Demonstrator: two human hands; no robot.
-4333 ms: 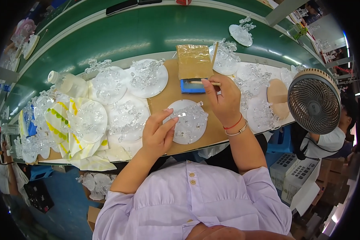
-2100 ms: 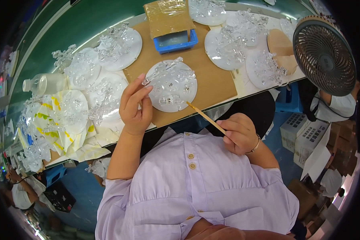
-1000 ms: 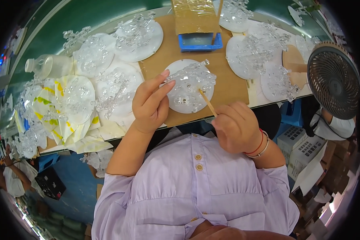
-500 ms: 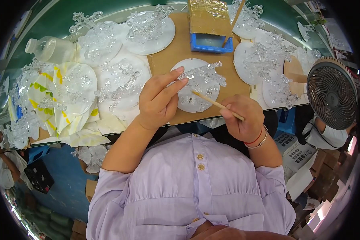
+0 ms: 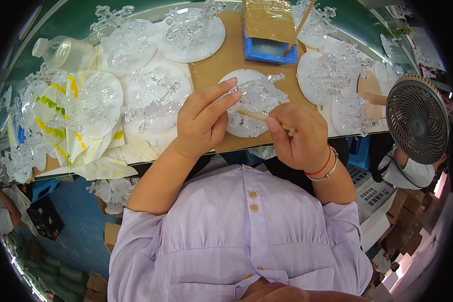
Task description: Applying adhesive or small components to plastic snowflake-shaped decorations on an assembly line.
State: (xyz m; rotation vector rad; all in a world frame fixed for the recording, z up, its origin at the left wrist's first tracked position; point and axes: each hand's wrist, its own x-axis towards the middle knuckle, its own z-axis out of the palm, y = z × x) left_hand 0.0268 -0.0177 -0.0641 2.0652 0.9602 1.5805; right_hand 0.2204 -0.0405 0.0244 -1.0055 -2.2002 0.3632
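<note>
Two hands meet over one white round disc (image 5: 246, 113) that lies on the brown cardboard sheet (image 5: 221, 60), near the desk's front edge and roughly at its middle. Your left hand (image 5: 202, 123) rests at the disc's left side with the fingers stretched out long and close together, their tips touching a clear, branching crystal piece (image 5: 259, 90) that sits across the top of the disc. Your right hand (image 5: 299, 136) is curled into a closed grip around a thin wooden stick (image 5: 256, 117); the stick slants up and to the left, and its tip lies over the disc just below the crystal piece, close to your left thumb. A red band and a pale bracelet circle your right wrist.

Behind the disc, toward the desk's far edge, a blue tray (image 5: 268, 50) stands with a brown cardboard block on top of it and a second stick (image 5: 299, 27) leaning against its right side. More white discs carrying clear crystal pieces spread across the desk: several to the left of the cardboard sheet, and others to the right of it. A clear plastic bottle (image 5: 60, 50) lies near the far left corner. A small round fan (image 5: 418, 118) stands off the desk's right end, and beside it another person's white sleeve (image 5: 405, 173) shows.
</note>
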